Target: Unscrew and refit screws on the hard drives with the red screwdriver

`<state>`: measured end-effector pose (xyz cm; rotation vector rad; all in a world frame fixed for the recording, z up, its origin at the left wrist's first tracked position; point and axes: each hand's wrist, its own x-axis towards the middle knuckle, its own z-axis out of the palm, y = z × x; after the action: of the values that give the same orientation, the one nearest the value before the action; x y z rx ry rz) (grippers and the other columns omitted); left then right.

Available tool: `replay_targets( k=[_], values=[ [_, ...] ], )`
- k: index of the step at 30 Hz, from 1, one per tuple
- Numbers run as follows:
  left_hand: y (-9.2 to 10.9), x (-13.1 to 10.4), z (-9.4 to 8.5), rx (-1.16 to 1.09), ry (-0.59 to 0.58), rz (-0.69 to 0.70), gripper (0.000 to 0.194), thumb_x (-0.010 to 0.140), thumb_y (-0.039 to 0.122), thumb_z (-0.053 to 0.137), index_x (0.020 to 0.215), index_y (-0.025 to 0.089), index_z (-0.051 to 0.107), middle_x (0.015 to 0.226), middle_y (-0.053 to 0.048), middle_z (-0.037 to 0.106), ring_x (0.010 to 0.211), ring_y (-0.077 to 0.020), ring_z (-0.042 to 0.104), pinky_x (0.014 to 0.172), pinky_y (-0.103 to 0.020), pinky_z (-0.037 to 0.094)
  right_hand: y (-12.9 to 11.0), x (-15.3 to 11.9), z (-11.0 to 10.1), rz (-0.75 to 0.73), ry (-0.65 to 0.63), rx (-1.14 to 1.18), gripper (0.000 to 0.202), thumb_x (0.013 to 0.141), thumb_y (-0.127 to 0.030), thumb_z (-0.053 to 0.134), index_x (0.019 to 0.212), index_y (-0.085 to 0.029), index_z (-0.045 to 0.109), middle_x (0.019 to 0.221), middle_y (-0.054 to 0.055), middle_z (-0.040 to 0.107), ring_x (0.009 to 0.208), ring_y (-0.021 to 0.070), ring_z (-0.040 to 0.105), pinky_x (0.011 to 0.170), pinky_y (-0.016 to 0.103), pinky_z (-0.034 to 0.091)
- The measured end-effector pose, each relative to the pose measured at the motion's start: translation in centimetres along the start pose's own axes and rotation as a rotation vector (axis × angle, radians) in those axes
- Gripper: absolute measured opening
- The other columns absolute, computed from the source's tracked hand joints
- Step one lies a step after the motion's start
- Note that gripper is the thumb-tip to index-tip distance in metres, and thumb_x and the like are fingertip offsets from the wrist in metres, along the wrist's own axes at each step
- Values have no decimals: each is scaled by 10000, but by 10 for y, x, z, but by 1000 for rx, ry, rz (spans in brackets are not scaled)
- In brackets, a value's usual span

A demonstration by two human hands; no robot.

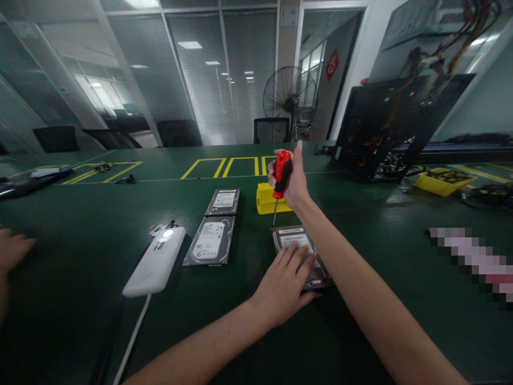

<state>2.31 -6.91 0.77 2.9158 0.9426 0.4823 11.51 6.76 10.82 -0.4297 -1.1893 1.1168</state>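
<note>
In the head view, a hard drive (292, 233) lies label up on the green table in front of me. My left hand (286, 275) rests over its near part, fingers across the top and thumb along the near edge, holding it down. Wrapped round the red and black handle of a screwdriver (282, 171) is my right hand (295, 179), with its thumb pointing up. The screwdriver stands nearly upright, its tip at the drive's far left corner; whether a screw is there is too small to tell. A yellow box (264, 199) sits just behind, partly hidden by my right hand.
Two more hard drives (208, 240) lie end to end on the left, beside a white power bank (156, 262) with a cable. Another person's hand (14, 248) shows at the left edge. A black computer case (368, 128) and a yellow tray (441, 182) stand at right.
</note>
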Motion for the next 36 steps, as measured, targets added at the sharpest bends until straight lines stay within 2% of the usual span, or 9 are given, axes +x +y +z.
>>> replay_targets(
  k=[5, 12, 15, 18, 22, 25, 28, 31, 36],
  values=[
    [0, 0, 0, -6, -4, 3, 626, 844, 465, 478, 1354, 157, 285, 1432, -122, 324, 1351, -259, 207, 1089, -435, 263, 2, 0, -3, -46, 32, -8, 381, 717, -564, 595, 811, -222, 456, 706, -41, 520, 484, 46, 436, 442, 194, 363],
    [0, -1, -2, -17, -18, -8, 630, 852, 472, 455, 1364, 153, 276, 1436, -118, 319, 1351, -273, 203, 1086, -436, 265, 6, 3, -5, 22, -20, 83, 506, 768, -678, 402, 850, -193, 526, 694, -9, 513, 511, 64, 472, 450, 207, 391],
    [0, -1, -3, -18, -21, -6, 626, 854, 478, 447, 1362, 153, 281, 1433, -120, 322, 1350, -274, 205, 1083, -438, 268, 8, 2, -4, 8, 39, 47, 427, 732, -626, 529, 884, -231, 468, 697, -37, 512, 474, 51, 442, 419, 191, 358],
    [0, 0, -3, -17, -23, -6, 627, 855, 481, 442, 1364, 153, 279, 1435, -119, 319, 1350, -273, 206, 1086, -435, 261, 7, 0, -4, 5, 73, -16, 387, 704, -552, 620, 850, -232, 461, 715, -37, 520, 519, 60, 477, 463, 197, 400],
    [0, 1, -4, -10, -27, -5, 626, 857, 476, 441, 1364, 146, 280, 1436, -122, 317, 1348, -273, 211, 1086, -427, 263, 4, -1, -2, 46, -8, -19, 459, 772, -644, 443, 802, -195, 536, 741, 6, 535, 592, 80, 517, 533, 222, 445],
    [0, 1, -3, -4, -23, -4, 632, 852, 481, 448, 1362, 147, 281, 1432, -123, 323, 1347, -272, 214, 1084, -429, 267, 2, -1, 1, 42, -14, 18, 522, 762, -696, 378, 879, -209, 527, 693, -11, 508, 514, 65, 466, 459, 210, 392],
    [0, 1, -2, 9, -17, -5, 641, 845, 480, 463, 1361, 150, 276, 1429, -123, 328, 1345, -271, 219, 1082, -430, 271, 4, -1, 3, 13, 78, 17, 448, 724, -649, 511, 914, -248, 450, 686, -43, 494, 458, 50, 420, 404, 198, 328],
    [0, 0, -2, 11, -14, -3, 634, 850, 475, 455, 1363, 150, 274, 1431, -121, 325, 1346, -270, 219, 1085, -426, 267, 5, -1, 3, -1, 109, -16, 403, 692, -555, 628, 859, -241, 439, 691, -40, 503, 499, 62, 454, 436, 205, 358],
    [0, 0, -3, 3, -12, -5, 625, 849, 466, 463, 1361, 160, 278, 1433, -115, 323, 1347, -268, 217, 1085, -426, 265, 4, -2, 2, 29, 19, -9, 472, 770, -650, 435, 801, -196, 559, 694, 9, 534, 561, 90, 495, 497, 238, 395]
  ],
)
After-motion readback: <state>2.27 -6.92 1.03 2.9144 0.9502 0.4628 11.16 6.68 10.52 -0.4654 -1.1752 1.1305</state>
